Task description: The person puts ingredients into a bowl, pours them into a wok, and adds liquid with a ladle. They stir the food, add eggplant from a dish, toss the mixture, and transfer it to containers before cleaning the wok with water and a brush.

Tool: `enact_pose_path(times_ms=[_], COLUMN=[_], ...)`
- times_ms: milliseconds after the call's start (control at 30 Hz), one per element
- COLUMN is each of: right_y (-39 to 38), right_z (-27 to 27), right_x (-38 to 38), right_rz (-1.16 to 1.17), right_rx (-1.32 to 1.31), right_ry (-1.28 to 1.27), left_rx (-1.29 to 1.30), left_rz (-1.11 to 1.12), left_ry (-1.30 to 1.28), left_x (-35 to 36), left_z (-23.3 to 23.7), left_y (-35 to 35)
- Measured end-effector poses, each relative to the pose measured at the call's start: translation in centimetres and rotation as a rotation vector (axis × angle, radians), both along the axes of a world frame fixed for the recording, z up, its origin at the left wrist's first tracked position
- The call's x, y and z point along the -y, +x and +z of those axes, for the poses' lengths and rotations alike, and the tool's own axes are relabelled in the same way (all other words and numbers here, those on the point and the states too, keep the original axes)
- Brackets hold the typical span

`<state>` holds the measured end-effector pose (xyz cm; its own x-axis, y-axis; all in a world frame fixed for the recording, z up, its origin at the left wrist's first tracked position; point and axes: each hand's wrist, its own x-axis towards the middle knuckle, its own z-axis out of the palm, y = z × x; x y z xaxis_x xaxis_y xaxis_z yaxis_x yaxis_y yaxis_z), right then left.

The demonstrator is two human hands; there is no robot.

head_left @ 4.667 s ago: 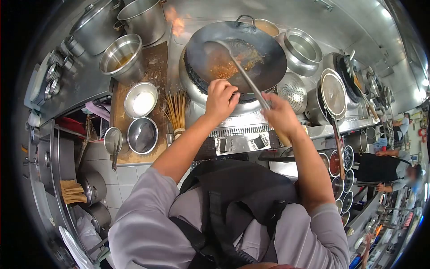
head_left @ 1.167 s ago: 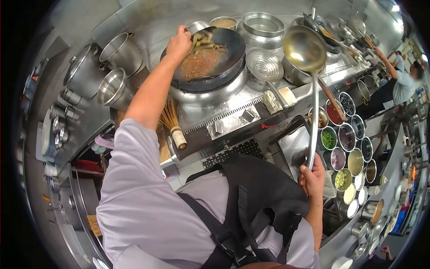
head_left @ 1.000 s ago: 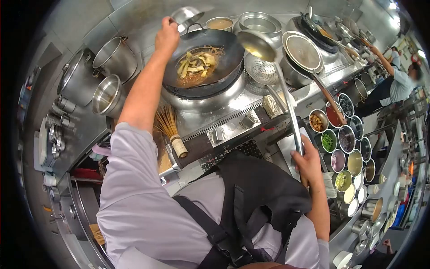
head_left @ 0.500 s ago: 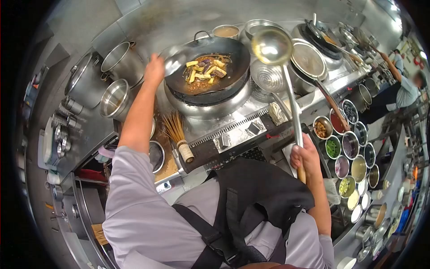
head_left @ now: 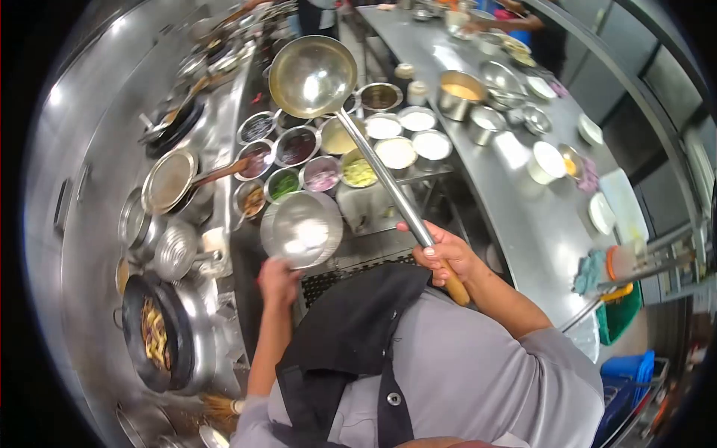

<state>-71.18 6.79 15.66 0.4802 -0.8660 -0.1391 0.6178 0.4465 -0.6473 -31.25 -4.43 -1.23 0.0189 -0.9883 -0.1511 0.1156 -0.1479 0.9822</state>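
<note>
My right hand [head_left: 448, 257] is wrapped round the wooden grip of a long metal ladle [head_left: 388, 179], whose large bowl points up and away from me. My left hand [head_left: 278, 282] grips the near rim of a shiny metal bowl [head_left: 302, 230], somewhat blurred, with nothing visible inside. That bowl is in front of a cluster of seasoning containers, closest to the one of chopped greens [head_left: 284, 184]. At lower left, a black wok [head_left: 173, 336] on the stove holds cut pieces of food in sauce [head_left: 155, 334].
A perforated skimmer [head_left: 175, 250] and a strainer [head_left: 170, 181] lie along the stove at left. A long steel counter [head_left: 515, 224] with pots and bowls runs along the right. Co-workers stand at the far end. A bamboo brush [head_left: 222, 405] is at lower left.
My view and body have turned right, away from the wok. My left hand has carried the metal bowl from beside the wok to the seasoning containers. The ladle stays in my right hand.
</note>
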Motion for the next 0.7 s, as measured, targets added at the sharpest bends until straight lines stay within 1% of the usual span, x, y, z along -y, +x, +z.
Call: enact_pose_path(times_ms=[33,67,100,133,167,200,233,267,333,367,433,467,500,533,567,600,633,700], right_y=[-1.6,-3.2,-4.6,-6.0,-7.5,-8.9,-10.1,-11.1,-13.4,-13.6,-13.7,-13.7,-13.6,-13.1,-13.3,-12.5,-11.3,-9.9], right_z=[-0.4,-0.3,-0.3,-0.1,-0.4,-0.5,-0.6,-0.7,-1.4,-2.0,-2.5,-2.9,-3.4,-2.5,-3.4,-3.9,-3.4,-5.0], right_x=[-1.0,-2.3,-3.7,-4.9,-6.0,-7.2,-8.3,-9.4,-11.1,-11.0,-10.3,-9.9,-9.0,-8.2,-7.3,-6.4,-5.7,-3.6], right_rz=[-0.037,-0.066,-0.115,-0.160,-0.194,-0.208,-0.237,-0.270,-0.312,-0.312,-0.243,-0.263,-0.259,-0.250,-0.193,-0.171,-0.227,-0.131], right_rx=[-0.027,-0.034,-0.039,-0.045,-0.081,-0.085,-0.093,-0.099,-0.116,-0.093,-0.076,-0.075,-0.071,-0.151,-0.175,-0.212,-0.240,-0.131], right_ry=[-0.034,-0.033,-0.037,-0.038,-0.041,-0.038,-0.036,-0.029,0.058,0.055,0.065,0.077,0.090,0.103,0.052,0.067,0.139,0.110], left_rx=[-0.227,-0.025,-0.107,-0.191,-0.189,-0.184,-0.114,-0.113,0.293,0.290,0.577,0.569,0.771,0.968,0.955,0.979,1.002,0.753], left_rz=[-0.094,-0.356,-0.454,-0.548,-0.622,-0.693,-0.698,-0.720,-0.762,-0.777,-0.813,-0.736,-0.798,-0.851,-0.732,-0.619,-0.515,-0.233], left_ry=[0.275,0.222,0.242,0.265,0.235,0.204,0.178,0.188,0.015,0.042,-0.018,0.015,0.010,0.038,0.121,0.155,0.198,0.600], left_x=[0.0,2.5,2.5,2.0,1.7,1.5,1.2,1.1,0.9,0.7,0.3,-0.2,-1.0,-2.9,-5.0,-7.0,-9.7,-11.7], left_z=[4.9,-0.2,1.0,3.4,5.9,8.2,9.5,8.7,4.3,0.8,-6.2,-10.2,-14.1,-17.1,-19.1,-20.5,-21.2,-17.0], left_y=[-9.0,-12.6,-17.6,-22.9,-26.5,-29.1,-31.1,-32.1,-32.9,-31.8,-27.9,-25.1,-21.7,-18.2,-15.0,-11.3,-8.3,-3.4])
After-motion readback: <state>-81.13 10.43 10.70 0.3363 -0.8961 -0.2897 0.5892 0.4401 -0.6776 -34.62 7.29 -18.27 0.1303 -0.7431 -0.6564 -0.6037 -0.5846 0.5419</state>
